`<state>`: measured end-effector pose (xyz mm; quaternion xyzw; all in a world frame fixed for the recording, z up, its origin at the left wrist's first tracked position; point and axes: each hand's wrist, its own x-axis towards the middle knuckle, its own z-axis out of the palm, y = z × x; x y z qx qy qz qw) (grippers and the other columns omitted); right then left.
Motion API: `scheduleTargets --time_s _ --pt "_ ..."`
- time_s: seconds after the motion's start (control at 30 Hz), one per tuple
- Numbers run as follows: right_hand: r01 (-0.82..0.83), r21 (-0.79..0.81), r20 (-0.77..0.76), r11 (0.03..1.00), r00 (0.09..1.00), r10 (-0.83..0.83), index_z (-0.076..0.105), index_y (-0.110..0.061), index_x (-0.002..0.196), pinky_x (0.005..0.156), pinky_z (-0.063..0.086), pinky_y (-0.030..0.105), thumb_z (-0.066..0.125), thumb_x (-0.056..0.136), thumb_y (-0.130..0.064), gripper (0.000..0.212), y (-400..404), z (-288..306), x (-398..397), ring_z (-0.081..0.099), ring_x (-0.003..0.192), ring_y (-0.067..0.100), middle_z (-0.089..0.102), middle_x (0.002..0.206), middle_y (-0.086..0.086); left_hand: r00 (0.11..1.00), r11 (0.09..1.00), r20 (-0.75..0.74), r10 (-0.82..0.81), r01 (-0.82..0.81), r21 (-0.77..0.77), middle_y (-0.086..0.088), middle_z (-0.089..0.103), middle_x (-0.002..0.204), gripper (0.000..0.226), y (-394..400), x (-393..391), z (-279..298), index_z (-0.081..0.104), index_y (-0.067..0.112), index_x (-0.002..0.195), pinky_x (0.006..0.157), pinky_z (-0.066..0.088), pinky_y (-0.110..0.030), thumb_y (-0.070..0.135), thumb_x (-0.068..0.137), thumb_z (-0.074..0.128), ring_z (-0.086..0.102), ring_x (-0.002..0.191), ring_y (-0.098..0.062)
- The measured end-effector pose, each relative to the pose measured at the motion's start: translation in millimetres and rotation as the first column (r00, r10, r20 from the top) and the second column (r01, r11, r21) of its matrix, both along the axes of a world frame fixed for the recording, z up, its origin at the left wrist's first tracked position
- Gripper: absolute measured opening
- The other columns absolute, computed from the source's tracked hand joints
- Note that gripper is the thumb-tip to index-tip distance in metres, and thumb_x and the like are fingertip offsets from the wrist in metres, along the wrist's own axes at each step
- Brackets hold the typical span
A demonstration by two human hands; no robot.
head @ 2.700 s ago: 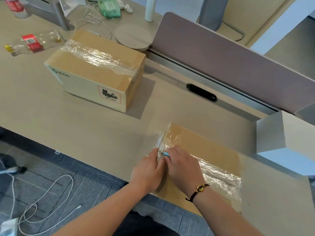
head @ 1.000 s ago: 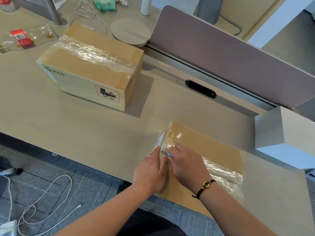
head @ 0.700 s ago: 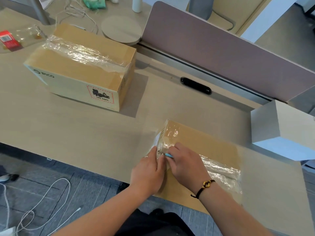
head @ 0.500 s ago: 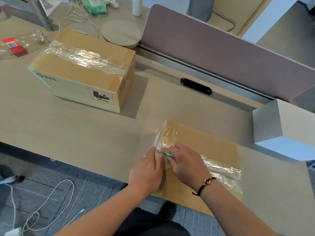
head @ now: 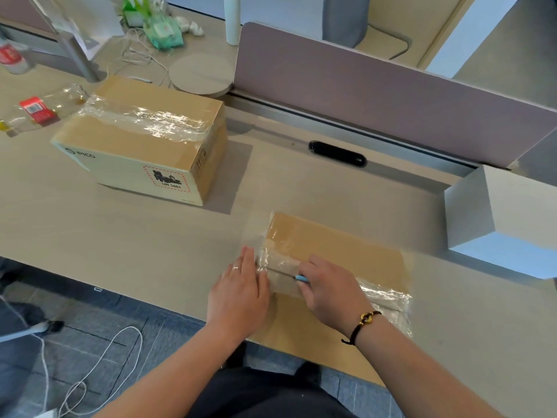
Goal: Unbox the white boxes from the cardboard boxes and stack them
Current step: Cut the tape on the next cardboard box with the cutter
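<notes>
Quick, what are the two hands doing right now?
Left hand: open, fingers straight, pressing on the end of the near cardboard box.
Right hand: curled round a small blue cutter at the box's tape.

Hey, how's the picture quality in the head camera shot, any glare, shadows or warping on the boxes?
Head view: glare streaks on the clear tape of the far brown cardboard box, which casts a soft shadow to its right; the near taped cardboard box shows milder shine; wide-angle lens bows the mauve desk divider; sharpness is fair overall.
</notes>
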<state>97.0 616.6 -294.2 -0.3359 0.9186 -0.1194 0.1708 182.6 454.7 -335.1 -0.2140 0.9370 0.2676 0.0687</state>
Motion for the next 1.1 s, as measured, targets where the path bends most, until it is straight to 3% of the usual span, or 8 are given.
scheduleTargets --time_s 0.07,0.2,0.4,0.77,1.1 --pt "0.009 -0.001 0.005 1.0 1.0 -0.009 0.06 -0.017 0.103 0.075 0.048 0.037 0.052 0.098 -0.028 0.015 8.5 -0.8 -0.6 0.058 0.091 0.025 0.055 0.104 0.0 1.0 0.999 0.008 -0.021 0.022 -0.047 -0.004 0.022 0.164 0.062 3.2 -3.5 0.5 0.016 0.015 0.158 0.115 0.03 -0.042 0.039 0.104 0.03 0.031 0.146 -0.026" --pt "0.021 -0.006 0.002 1.0 1.0 -0.021 0.06 -0.016 0.102 0.071 0.042 0.035 0.053 0.097 -0.026 0.013 24.9 -0.9 -1.7 0.058 0.093 0.026 0.056 0.105 0.001 0.996 0.983 -0.016 -0.082 0.078 -0.167 -0.01 0.009 0.167 0.068 14.5 -12.3 -1.6 0.014 0.012 0.159 0.123 0.01 -0.044 0.044 0.099 0.019 0.01 0.153 -0.028" --pt "0.037 -0.01 0.017 0.999 0.999 -0.037 0.059 -0.016 0.102 0.072 0.045 0.037 0.052 0.099 -0.027 0.014 48.1 -0.8 -3.9 0.058 0.094 0.027 0.055 0.104 0.001 0.991 0.962 -0.055 -0.119 0.102 -0.253 -0.015 0.02 0.164 0.069 34.2 -20.4 -5.4 0.029 0.008 0.155 0.123 0.01 -0.052 0.041 0.094 0.021 0.015 0.15 -0.034" --pt "0.044 0.036 0.009 0.998 0.999 -0.044 0.06 -0.017 0.106 0.074 0.045 0.037 0.048 0.1 -0.025 0.015 90.5 4.9 -9.1 0.058 0.095 0.025 0.055 0.104 0.001 0.979 0.94 -0.037 -0.199 0.18 -0.289 -0.013 0.009 0.166 0.073 62.4 -31.4 -8.8 0.023 0.009 0.157 0.124 0.001 -0.047 0.047 0.095 0.012 0.003 0.154 -0.027" --pt "0.049 0.082 -0.002 0.995 0.999 -0.049 0.059 -0.018 0.106 0.076 0.05 0.038 0.046 0.101 -0.026 0.016 132.4 10.2 -10.0 0.057 0.09 0.022 0.055 0.102 -0.001 0.963 0.917 -0.029 -0.27 0.248 -0.312 -0.011 0.009 0.166 0.071 93.4 -39.3 -10.6 0.02 0.009 0.157 0.124 0.001 -0.048 0.049 0.098 0.021 0.002 0.154 -0.026"
